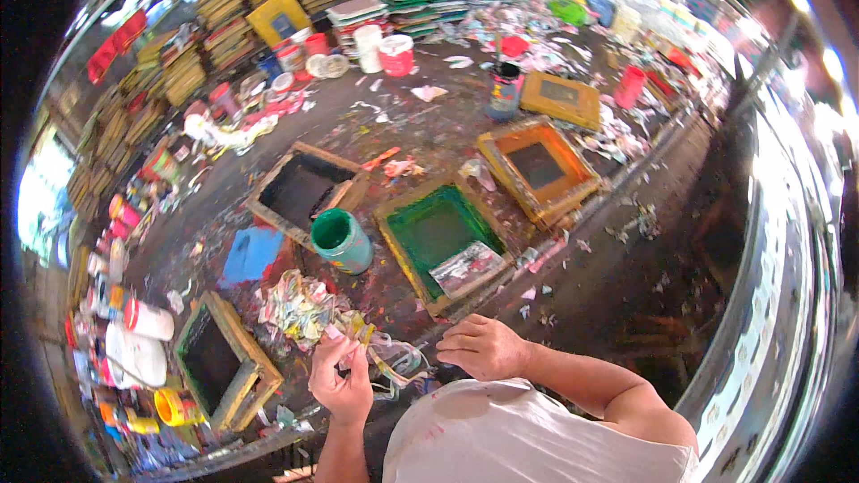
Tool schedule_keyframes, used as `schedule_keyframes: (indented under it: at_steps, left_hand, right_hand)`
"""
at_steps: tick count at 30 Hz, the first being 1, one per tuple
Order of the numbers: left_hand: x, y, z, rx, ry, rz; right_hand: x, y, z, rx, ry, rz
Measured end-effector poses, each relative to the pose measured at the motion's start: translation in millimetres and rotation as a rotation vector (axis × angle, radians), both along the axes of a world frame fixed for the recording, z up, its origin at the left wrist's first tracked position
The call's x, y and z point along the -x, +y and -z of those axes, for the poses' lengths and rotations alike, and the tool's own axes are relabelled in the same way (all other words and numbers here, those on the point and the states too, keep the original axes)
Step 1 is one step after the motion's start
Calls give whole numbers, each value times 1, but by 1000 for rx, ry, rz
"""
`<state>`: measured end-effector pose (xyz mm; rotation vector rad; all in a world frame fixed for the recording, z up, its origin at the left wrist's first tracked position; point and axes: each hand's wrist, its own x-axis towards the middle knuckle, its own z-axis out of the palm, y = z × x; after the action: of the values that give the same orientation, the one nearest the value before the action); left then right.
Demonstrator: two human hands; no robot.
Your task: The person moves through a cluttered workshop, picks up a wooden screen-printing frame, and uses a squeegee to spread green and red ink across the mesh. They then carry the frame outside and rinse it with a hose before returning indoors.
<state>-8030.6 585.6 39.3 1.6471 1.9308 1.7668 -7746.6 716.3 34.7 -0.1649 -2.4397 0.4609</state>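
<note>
My left hand (pixel 342 368) is raised by a heap of crumpled pale rags (pixel 301 306), its fingers pinched on a small pale scrap (pixel 335 333). My right hand (pixel 479 346) is at the table's near edge, fingers loosely curved with nothing visible in them. Beside the rags lies a tangle of clear plastic strips (pixel 401 360). Beyond my hands stand a teal bucket (pixel 344 249) and a green-inked wooden screen frame (pixel 398 231) with a scraper (pixel 467 268) lying inside. A dark screen frame (pixel 211 362) leans at the left.
The stained table (pixel 233 179) also holds a black-inked frame (pixel 304 192), orange frames (pixel 532 165), a blue sheet (pixel 250 255), a dark container (pixel 503 94) and paper scraps. Stacked frames (pixel 219 18) and paint pots (pixel 148 320) line the back and left. A pale rail (pixel 761 286) runs along the right.
</note>
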Motion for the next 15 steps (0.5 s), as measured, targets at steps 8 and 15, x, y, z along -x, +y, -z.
schedule_keyframes:
  at_steps: [8, 15]
  left_hand:
    - [-39, 7, -14, 15, 138, 263]
    - [-108, 24, -31, -58, 157, 377]
  right_hand:
    - [-48, -50, 6, 24, 115, 202]
    - [-136, -63, -5, 32, 40, 299]
